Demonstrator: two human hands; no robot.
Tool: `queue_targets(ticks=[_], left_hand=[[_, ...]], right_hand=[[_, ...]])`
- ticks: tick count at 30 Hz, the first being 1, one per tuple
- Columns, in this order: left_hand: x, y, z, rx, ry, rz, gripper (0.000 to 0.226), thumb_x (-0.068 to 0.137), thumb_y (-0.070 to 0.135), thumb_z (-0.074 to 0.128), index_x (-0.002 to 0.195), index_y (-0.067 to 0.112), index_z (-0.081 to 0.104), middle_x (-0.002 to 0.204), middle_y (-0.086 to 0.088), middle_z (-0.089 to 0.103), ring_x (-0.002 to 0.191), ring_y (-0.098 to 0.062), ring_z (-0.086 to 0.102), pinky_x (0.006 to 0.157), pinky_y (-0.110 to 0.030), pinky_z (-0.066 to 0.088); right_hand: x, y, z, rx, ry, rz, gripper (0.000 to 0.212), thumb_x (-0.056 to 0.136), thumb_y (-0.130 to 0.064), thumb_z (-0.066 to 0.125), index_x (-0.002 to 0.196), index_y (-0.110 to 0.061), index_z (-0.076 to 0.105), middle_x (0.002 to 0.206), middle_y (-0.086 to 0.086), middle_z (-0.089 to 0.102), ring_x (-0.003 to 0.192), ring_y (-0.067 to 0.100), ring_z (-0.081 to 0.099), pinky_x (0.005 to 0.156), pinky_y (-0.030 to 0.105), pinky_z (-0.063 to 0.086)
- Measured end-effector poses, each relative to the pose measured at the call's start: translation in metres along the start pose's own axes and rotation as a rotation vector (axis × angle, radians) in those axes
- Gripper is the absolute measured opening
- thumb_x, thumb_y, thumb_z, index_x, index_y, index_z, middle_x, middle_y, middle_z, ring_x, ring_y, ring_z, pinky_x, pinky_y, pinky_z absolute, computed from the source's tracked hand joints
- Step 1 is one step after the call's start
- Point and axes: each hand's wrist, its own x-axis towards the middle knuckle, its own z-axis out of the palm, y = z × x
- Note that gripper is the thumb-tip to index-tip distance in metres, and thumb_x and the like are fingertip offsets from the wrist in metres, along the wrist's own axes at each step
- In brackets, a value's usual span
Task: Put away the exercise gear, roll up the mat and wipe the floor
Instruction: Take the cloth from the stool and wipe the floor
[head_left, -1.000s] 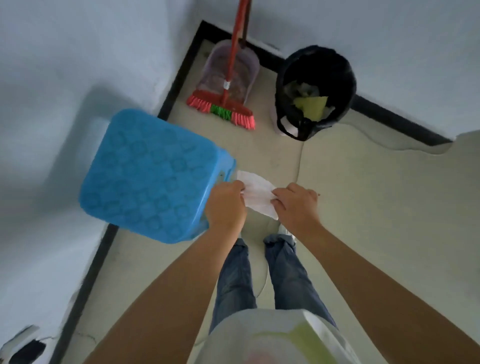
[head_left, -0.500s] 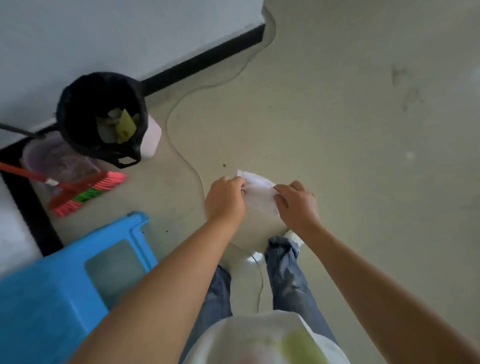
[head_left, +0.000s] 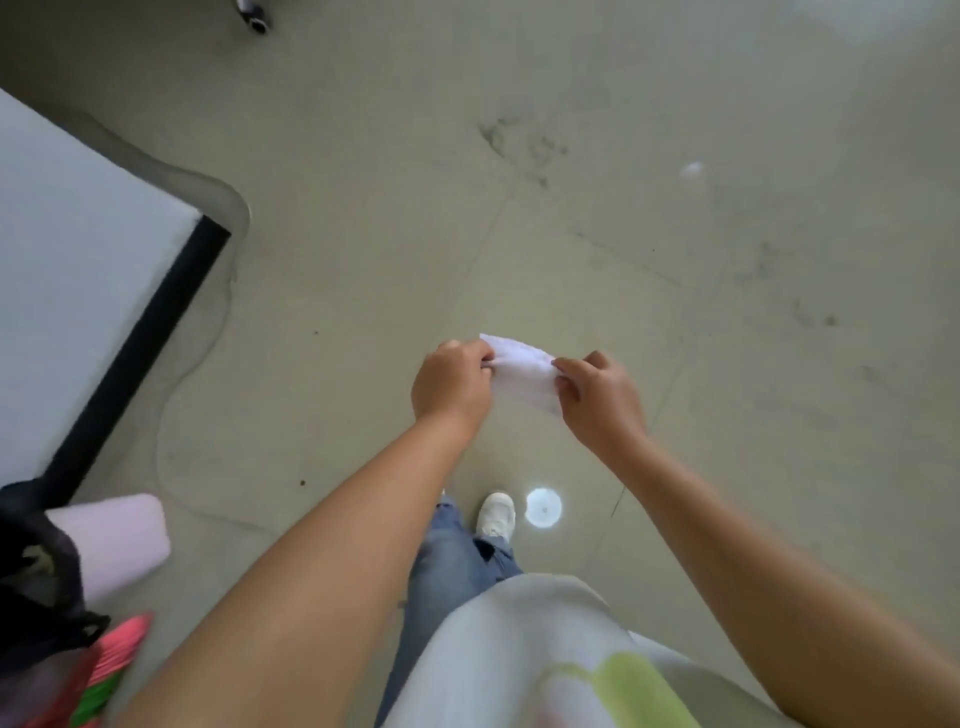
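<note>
A white tissue is stretched between both hands in front of my body, above the floor. My left hand pinches its left end and my right hand pinches its right end. The grey-green floor below has dark smudges and scuff marks at the upper right. No exercise gear or mat is visible.
A white wall with a black baseboard ends at a corner on the left. At the lower left edge sit a black bin bag, a pale pink container and red-green broom bristles. My white shoe stands beside a bright round spot.
My view has swung right, away from the corner: the blue stool has left the frame, and the bin and broom have slid to the lower left edge. Both hands still hold the tissue.
</note>
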Motion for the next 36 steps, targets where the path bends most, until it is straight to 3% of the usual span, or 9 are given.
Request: queue_targets(ticks=[7, 12, 22, 27, 31, 36], left_hand=[[0.113, 0.142, -0.07, 0.031, -0.05, 0.146, 0.027, 0.093, 0.015, 0.05, 0.117, 0.015, 0.064, 0.122, -0.012, 0.06, 0.111, -0.03, 0.057, 0.086, -0.031, 0.046], [0.213, 0.262, -0.121, 0.055, -0.093, 0.226, 0.028, 0.093, 0.016, 0.053, 0.118, 0.014, 0.064, 0.123, -0.01, 0.063, 0.114, -0.028, 0.058, 0.09, -0.029, 0.045], [0.376, 0.48, -0.172, 0.191, -0.084, 0.367, 0.027, 0.094, 0.018, 0.051, 0.118, 0.016, 0.064, 0.123, -0.009, 0.062, 0.113, -0.029, 0.057, 0.087, -0.029, 0.045], [0.461, 0.584, -0.178, 0.24, -0.059, 0.307, 0.027, 0.094, 0.015, 0.048, 0.117, 0.017, 0.064, 0.124, -0.008, 0.06, 0.112, -0.028, 0.058, 0.085, -0.028, 0.046], [0.517, 0.656, -0.186, 0.23, -0.074, 0.214, 0.028, 0.094, 0.013, 0.047, 0.116, 0.017, 0.064, 0.125, -0.008, 0.061, 0.113, -0.028, 0.058, 0.086, -0.028, 0.046], [0.597, 0.724, -0.21, 0.04, -0.125, 0.097, 0.03, 0.093, 0.016, 0.052, 0.12, 0.019, 0.064, 0.127, -0.007, 0.062, 0.116, -0.026, 0.058, 0.092, -0.027, 0.046]], right_hand=[[0.118, 0.022, -0.124, 0.052, 0.094, 0.045, 0.032, 0.094, -0.014, 0.046, 0.121, -0.016, 0.064, 0.105, 0.016, 0.056, 0.095, 0.033, 0.055, 0.07, 0.026, 0.036], [0.225, 0.034, -0.233, 0.092, 0.214, 0.123, 0.031, 0.092, -0.013, 0.046, 0.117, -0.014, 0.066, 0.105, 0.018, 0.056, 0.095, 0.035, 0.056, 0.076, 0.031, 0.044], [0.411, 0.102, -0.412, 0.053, 0.267, 0.182, 0.029, 0.092, -0.016, 0.046, 0.113, -0.014, 0.066, 0.104, 0.017, 0.055, 0.098, 0.034, 0.054, 0.075, 0.03, 0.041], [0.518, 0.149, -0.481, 0.044, 0.233, 0.166, 0.028, 0.093, -0.018, 0.046, 0.111, -0.014, 0.066, 0.098, 0.014, 0.054, 0.096, 0.032, 0.055, 0.07, 0.026, 0.035], [0.591, 0.174, -0.538, 0.015, 0.132, 0.14, 0.029, 0.094, -0.02, 0.044, 0.113, -0.016, 0.065, 0.09, 0.004, 0.041, 0.099, 0.03, 0.054, 0.069, 0.022, 0.028], [0.69, 0.189, -0.613, 0.017, 0.09, 0.121, 0.028, 0.093, -0.018, 0.045, 0.111, -0.017, 0.066, 0.091, 0.003, 0.04, 0.098, 0.031, 0.055, 0.07, 0.021, 0.03]])
